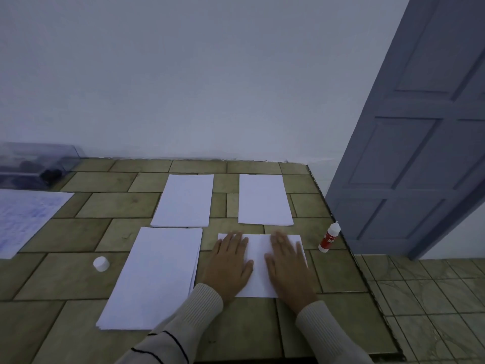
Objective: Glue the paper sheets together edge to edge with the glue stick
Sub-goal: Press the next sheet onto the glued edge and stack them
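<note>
A white paper sheet (258,261) lies on the tiled counter in front of me. My left hand (231,261) presses flat on its left part, fingers straight. My right hand (287,266) presses flat on its right part. A thick stack of white paper (154,277) lies to the left of it. Two more white sheets sit further back, one left (185,200) and one right (263,199). The glue bottle (329,237), white with a red label, stands uncapped at the counter's right edge. Its white cap (101,264) rests on the counter to the left of the stack.
The tiled counter (78,232) ends at a dark right edge near the glue bottle. A written-on sheet (23,219) lies at the far left, and a clear plastic box (34,166) stands at the back left against the wall. A grey door (420,140) rises at the right.
</note>
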